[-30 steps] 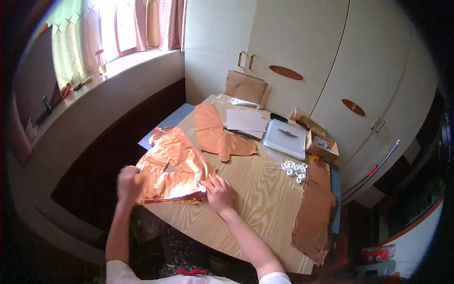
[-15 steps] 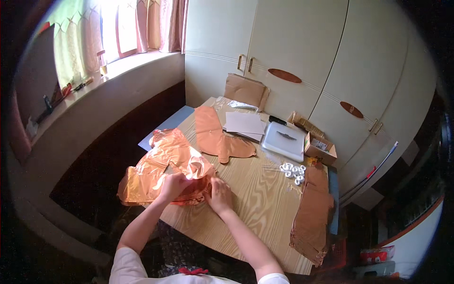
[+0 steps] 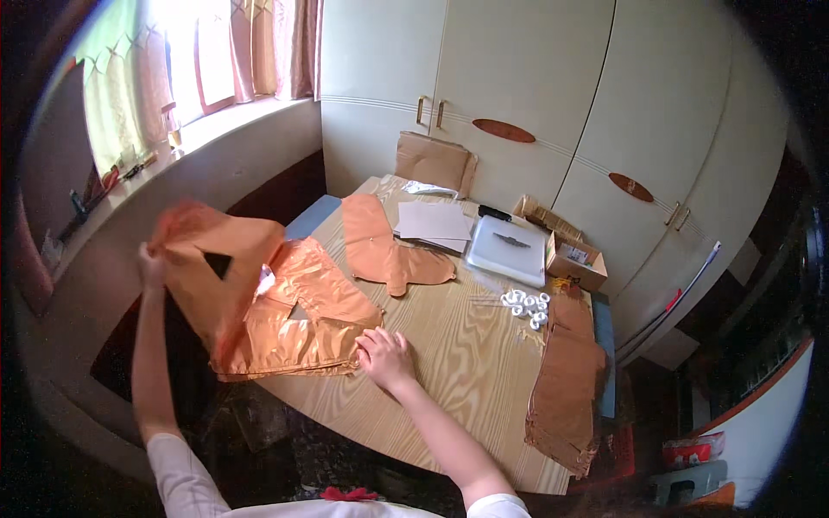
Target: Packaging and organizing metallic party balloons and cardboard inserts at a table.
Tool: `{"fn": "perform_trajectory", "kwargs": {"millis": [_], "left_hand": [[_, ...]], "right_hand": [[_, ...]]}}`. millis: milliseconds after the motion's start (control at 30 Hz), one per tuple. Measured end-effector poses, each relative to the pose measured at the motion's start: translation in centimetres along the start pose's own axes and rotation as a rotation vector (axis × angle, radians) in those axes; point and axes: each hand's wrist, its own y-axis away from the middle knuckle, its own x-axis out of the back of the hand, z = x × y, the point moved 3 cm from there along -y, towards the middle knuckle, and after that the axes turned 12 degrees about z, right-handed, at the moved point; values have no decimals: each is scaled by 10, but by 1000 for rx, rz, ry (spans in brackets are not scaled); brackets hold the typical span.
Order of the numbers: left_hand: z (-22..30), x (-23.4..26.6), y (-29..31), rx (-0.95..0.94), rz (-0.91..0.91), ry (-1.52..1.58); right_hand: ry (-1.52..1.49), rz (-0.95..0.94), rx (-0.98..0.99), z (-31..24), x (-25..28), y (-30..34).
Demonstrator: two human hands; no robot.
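Observation:
With its fingers closed on the edge, my left hand holds up a flat copper-orange foil balloon at the left. A dark triangular hole shows through this raised sheet, and its upper edge is smeared by motion. Below it, several more foil balloons lie stacked on the table's left edge, shiny and creased, with a similar triangular hole. My right hand rests at the right corner of that stack, fingers spread over the foil edge and the wood. Farther back lies another flat foil balloon, bent in shape.
On the wooden table are grey-white sheets, a translucent plastic box, white ribbon rolls, a small cardboard box and a brown foil stack along the right edge. Cabinets stand behind.
My left hand has swung up and left, lifting one foil balloon off the stack. My right hand has let its fingers spread at the stack's right corner. The view has shifted slightly.

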Motion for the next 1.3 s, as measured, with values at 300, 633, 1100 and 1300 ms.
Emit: {"fn": "perform_trajectory", "kwargs": {"millis": [300,633,1100,1300], "left_hand": [[278,20,17,-1040,92,-574],[426,29,263,-1623,-546,81],[409,-101,193,141,-1155,716],[333,-251,275,-467,-1134,401]], "right_hand": [[19,50,34,12,-2,3],[-625,368,10,-12,80,-2],[-650,291,-508,28,240,95],[-463,290,-660,87,204,140]]}}
